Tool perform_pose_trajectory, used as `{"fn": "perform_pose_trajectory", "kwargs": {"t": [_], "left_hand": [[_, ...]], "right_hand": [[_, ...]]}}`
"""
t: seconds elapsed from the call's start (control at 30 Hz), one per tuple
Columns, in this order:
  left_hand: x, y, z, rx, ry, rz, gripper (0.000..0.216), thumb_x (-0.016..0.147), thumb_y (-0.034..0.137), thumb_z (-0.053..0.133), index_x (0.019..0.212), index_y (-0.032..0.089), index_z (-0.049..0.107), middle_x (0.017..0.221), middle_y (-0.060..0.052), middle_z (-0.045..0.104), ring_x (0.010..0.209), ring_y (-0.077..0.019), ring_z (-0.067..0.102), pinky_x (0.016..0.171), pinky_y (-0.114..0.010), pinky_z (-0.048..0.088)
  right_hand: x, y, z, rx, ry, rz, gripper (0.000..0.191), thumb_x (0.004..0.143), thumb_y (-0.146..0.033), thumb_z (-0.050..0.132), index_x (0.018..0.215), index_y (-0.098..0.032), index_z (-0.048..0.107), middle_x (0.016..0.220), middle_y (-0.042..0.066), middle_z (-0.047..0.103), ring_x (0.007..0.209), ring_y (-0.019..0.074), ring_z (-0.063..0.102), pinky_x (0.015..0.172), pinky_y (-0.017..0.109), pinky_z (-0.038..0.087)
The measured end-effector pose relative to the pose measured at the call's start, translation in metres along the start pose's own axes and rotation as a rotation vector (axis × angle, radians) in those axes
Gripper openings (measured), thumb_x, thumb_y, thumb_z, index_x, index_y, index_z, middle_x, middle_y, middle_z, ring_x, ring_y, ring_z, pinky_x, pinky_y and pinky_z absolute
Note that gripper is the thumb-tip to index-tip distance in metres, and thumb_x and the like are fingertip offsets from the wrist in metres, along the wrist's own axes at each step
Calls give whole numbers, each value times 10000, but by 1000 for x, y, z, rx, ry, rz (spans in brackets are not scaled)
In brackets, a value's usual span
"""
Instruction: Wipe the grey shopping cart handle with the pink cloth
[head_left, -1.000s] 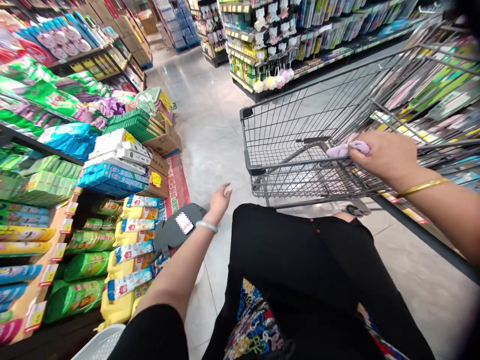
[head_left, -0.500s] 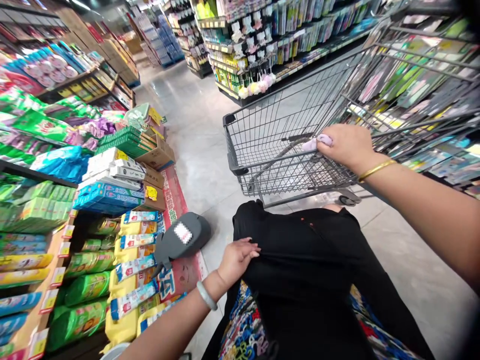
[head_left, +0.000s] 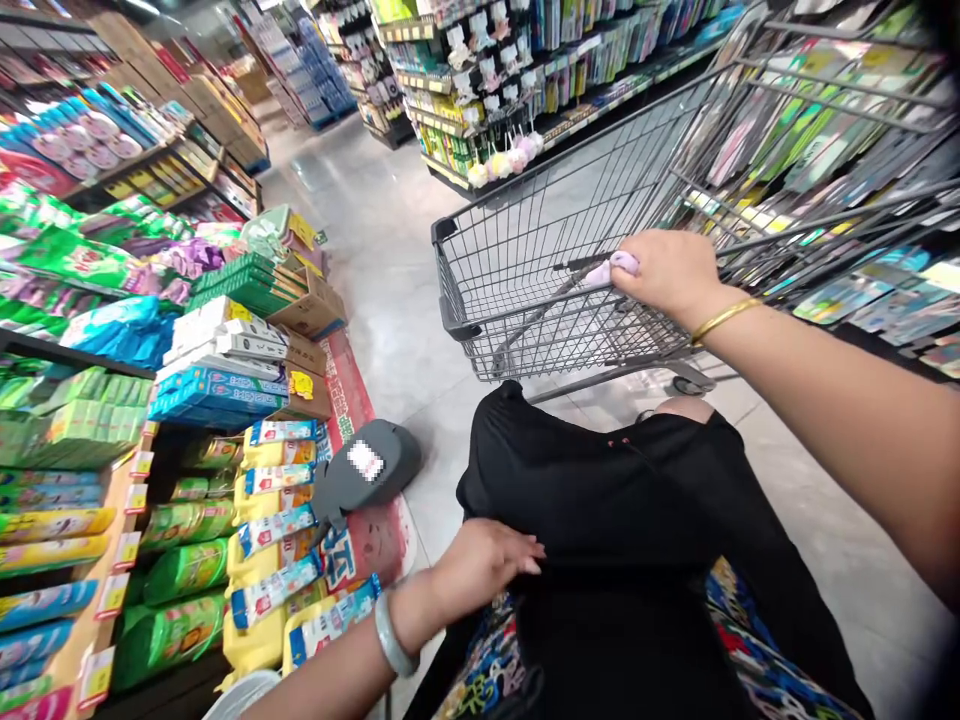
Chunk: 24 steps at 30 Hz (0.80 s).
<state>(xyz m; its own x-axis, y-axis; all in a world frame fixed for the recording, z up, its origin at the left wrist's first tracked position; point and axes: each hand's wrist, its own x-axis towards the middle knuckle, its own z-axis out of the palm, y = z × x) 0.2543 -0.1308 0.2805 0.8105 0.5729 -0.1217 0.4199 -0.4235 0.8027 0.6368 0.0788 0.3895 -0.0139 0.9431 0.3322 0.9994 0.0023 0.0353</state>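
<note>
My right hand (head_left: 670,272) is closed around the near rim of a grey wire shopping cart (head_left: 517,270), pinning a small pale purple cloth (head_left: 613,268) against the bar. A gold bangle circles that wrist. My left hand (head_left: 484,562) lies flat with fingers stretched out against the black top (head_left: 622,520) I wear, low at my side, holding nothing. A pale bracelet sits on the left wrist. The cart basket looks empty from here.
Low shelves on the left hold green and yellow packets (head_left: 187,565) and stacked boxes (head_left: 225,350). A grey cap-shaped sign (head_left: 367,465) sticks out from that shelf. Cardboard cartons (head_left: 311,310) stand on the floor. Shelving (head_left: 825,150) lines the right. The grey tiled aisle (head_left: 390,260) runs ahead.
My left hand has dropped from out in front near the shelf back to my side and now rests on my black top. The cart and right hand have shifted slightly left and up in view.
</note>
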Motion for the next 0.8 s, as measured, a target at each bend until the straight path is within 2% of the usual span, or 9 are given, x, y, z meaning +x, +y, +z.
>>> {"fn": "perform_pose_trajectory", "kwargs": {"t": [0.07,0.13,0.2,0.27,0.37,0.47,0.63,0.73,0.8], "left_hand": [[34,-16,-29,93,58,-21,302,985,406,496,1053,269,756,1105,-20,764,1042,-181,710,979,-303,523],[76,-38,-60,152,220,-123,313,981,395,496,1096,243,744,1143,-47,749,1085,-214,684,1022,-346,490],[120,-65,-87,186,285,-250,329,975,352,492,1173,206,710,1233,-85,706,1160,-247,636,1071,-369,438],[158,-92,-107,175,245,-425,301,957,316,503,1147,193,702,1298,-103,665,1256,-262,566,1123,-358,367],[192,-126,-124,172,155,-544,189,887,340,599,889,192,717,1117,-138,727,1212,-307,587,1099,-378,369],[200,-152,-128,174,93,-627,188,812,376,670,729,207,657,1038,-150,737,1203,-326,589,1085,-381,362],[188,-184,-131,117,16,-765,270,693,426,742,622,215,589,928,-137,744,1166,-347,599,1037,-395,374],[173,-199,-142,28,-12,-822,315,627,461,781,579,207,601,757,-106,718,1023,-346,643,945,-390,416],[162,-206,-149,-53,-4,-826,310,595,463,799,604,198,637,705,-68,697,907,-304,650,875,-361,436]], "right_hand": [[1,0,1,0,2,5,269,880,-401,474,842,-192,639,912,76,668,757,190,528,593,307,219],[2,0,2,8,3,11,271,874,-405,473,840,-200,647,916,75,671,775,205,550,596,309,240],[2,1,2,28,5,17,283,873,-415,467,845,-203,653,926,81,675,804,222,569,606,314,261],[2,1,2,58,-3,19,290,876,-418,460,852,-204,654,933,86,676,831,236,581,618,317,277],[3,0,3,84,-20,29,285,878,-414,463,866,-203,654,944,91,677,863,251,589,636,317,301],[5,0,3,79,-16,25,281,879,-416,468,889,-210,658,961,87,682,882,255,590,637,317,309],[1,9,5,90,-21,5,285,880,-434,470,901,-224,662,959,80,685,897,257,583,621,316,291],[-5,2,3,94,-10,-44,302,894,-441,461,924,-227,671,970,87,684,905,265,580,616,325,287],[-7,-15,1,105,-1,-107,306,908,-448,451,947,-247,678,964,80,688,892,263,579,610,329,297]]}}
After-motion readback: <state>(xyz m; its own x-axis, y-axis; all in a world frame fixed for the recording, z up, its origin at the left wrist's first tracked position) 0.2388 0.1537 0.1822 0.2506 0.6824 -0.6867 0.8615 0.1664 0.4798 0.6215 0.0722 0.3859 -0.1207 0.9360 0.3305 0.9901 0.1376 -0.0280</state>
